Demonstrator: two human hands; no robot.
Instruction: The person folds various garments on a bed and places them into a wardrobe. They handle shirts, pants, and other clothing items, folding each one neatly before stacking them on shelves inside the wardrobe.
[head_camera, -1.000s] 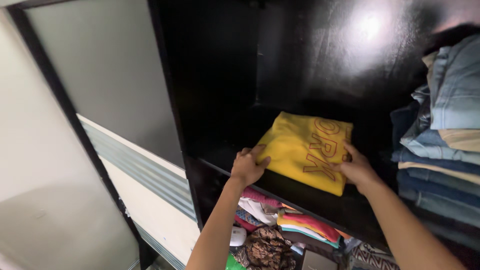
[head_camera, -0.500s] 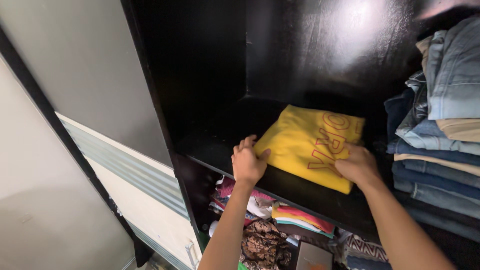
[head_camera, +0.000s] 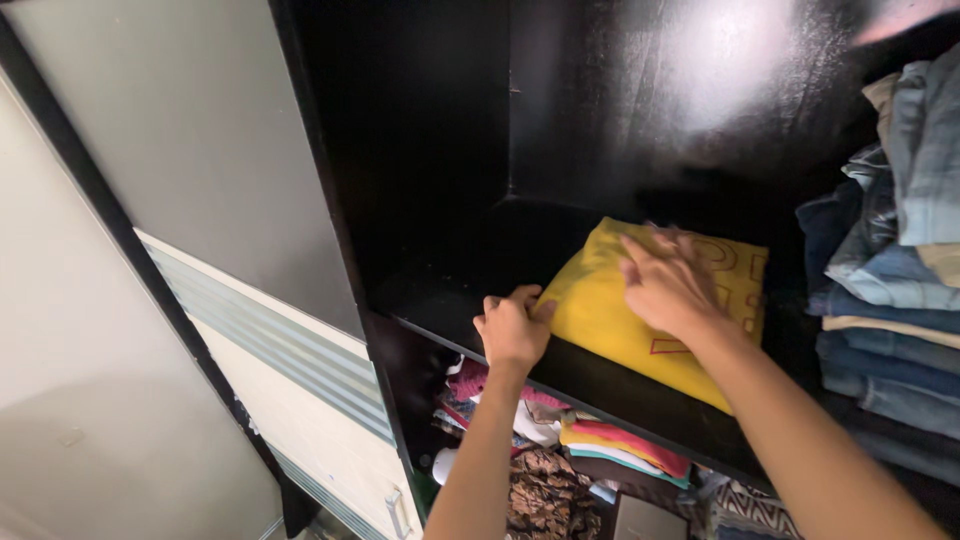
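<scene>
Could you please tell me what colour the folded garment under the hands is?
The folded garment is yellow with red outlined lettering; head view.

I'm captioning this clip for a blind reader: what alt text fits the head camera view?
A person's right hand lies flat on a folded yellow shirt on a black wardrobe shelf, while the left hand touches the shirt's near corner. Folded jeans are stacked to the right, and colourful folded clothes fill the shelf below.

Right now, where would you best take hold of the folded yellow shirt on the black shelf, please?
Probably the shirt's two near corners, coming from the shelf's open front. It lies flat, jeans crowd its right, and the left hand is already at its front-left edge.
</scene>
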